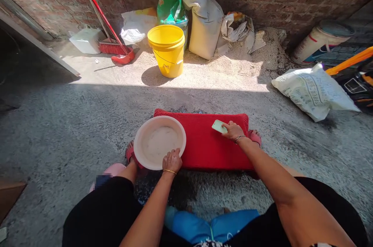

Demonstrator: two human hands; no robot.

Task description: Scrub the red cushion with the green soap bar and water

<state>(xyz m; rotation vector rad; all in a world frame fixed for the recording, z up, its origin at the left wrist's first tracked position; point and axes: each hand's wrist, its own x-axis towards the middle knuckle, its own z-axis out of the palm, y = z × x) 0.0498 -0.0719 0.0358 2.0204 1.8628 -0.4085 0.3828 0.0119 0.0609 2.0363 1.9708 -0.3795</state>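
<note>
In the head view, my left hand (171, 160) is closed over the near right rim of a pale pink basin (138, 150). Cloudy liquid lies in the basin, which rests on the left end of a low bench-like block covered in red cloth (201, 146). My right hand (232, 130) grips a pale green scrubbing brush (218, 126) by its near end, over the right part of the red cloth. The underside of the brush is hidden, so bristles do not show.
A yellow bucket (167, 56) stands beyond the red cloth. Behind it are a full sack (205, 21) and spilled grain (244, 58). A red broom (109, 47) leans at the left wall; a white bag (314, 89) lies right. Wet floor (186, 190) shows in front.
</note>
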